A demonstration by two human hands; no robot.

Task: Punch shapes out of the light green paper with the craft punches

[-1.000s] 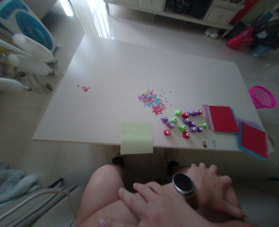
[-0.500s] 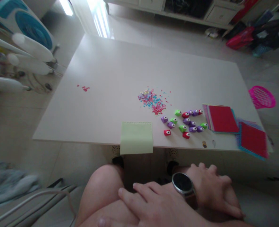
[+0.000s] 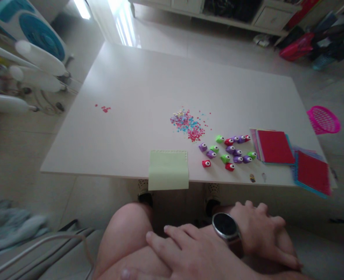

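My arms are crossed over my bare legs. My left hand (image 3: 265,229), with a round dark-faced watch (image 3: 226,225) on its wrist, rests palm down on the right knee, fingers spread. Across the left thigh lies my right hand (image 3: 180,249), fingers loosely apart and holding nothing. Nearest to both on the white table (image 3: 125,77) is a pale green sheet (image 3: 168,169), its lower part overhanging the front edge. Right of it stand several small one-eyed toys (image 3: 230,149) in purple, green and red. Multicoloured confetti (image 3: 189,124) is heaped behind them, with a few red bits (image 3: 105,109) at the left.
Two stacks of coloured sheets, one inner (image 3: 275,147) and one at the corner (image 3: 311,171), lie at the table's right, the latter overhanging. Two tiny flat pieces (image 3: 252,178) sit by the front edge. A pink basket (image 3: 323,119) stands beyond the right side; a cabinet (image 3: 186,6) is behind.
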